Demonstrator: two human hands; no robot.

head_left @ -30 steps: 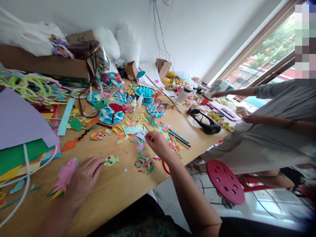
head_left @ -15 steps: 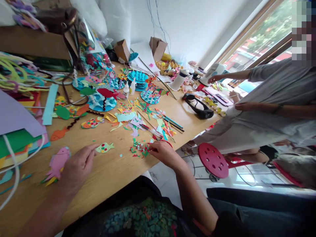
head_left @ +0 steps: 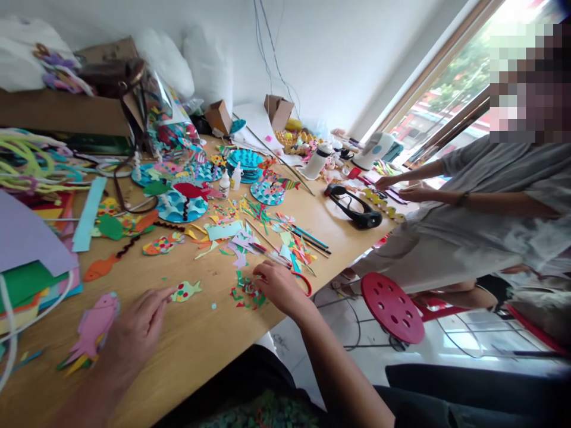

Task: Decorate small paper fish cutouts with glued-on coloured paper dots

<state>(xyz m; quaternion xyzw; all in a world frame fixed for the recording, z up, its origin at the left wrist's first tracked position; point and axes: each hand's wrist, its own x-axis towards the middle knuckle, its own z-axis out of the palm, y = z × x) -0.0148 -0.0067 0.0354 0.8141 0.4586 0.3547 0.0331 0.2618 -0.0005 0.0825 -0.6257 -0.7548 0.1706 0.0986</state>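
Note:
My left hand (head_left: 140, 327) rests on the table with its fingers drawn together, fingertips on the head of a light green paper fish (head_left: 187, 291) with red dots. A pink paper fish (head_left: 99, 318) lies beside that wrist, over green and yellow pieces. My right hand (head_left: 283, 291) has curled fingers at a heap of small red and green paper scraps (head_left: 244, 292); whatever its fingertips pinch is too small to make out. Red-handled scissors (head_left: 307, 284) lie partly hidden behind this hand. A small pale blue paper dot (head_left: 213, 306) sits between my hands.
Behind are paper offcuts (head_left: 223, 230), pencils (head_left: 312, 238), glue bottles (head_left: 224, 185) and blue discs (head_left: 182, 205) with paper fish. Coloured sheets (head_left: 35, 238) lie at left. A black headset-like device (head_left: 354, 208) lies at right. Another person (head_left: 491, 184) stands beyond a red stool (head_left: 392, 308).
My right hand has shifted left over the scraps, uncovering more of the scissors handle. My left hand stays at the green fish. The other person's outstretched arm has drawn back. My view has tilted up slightly.

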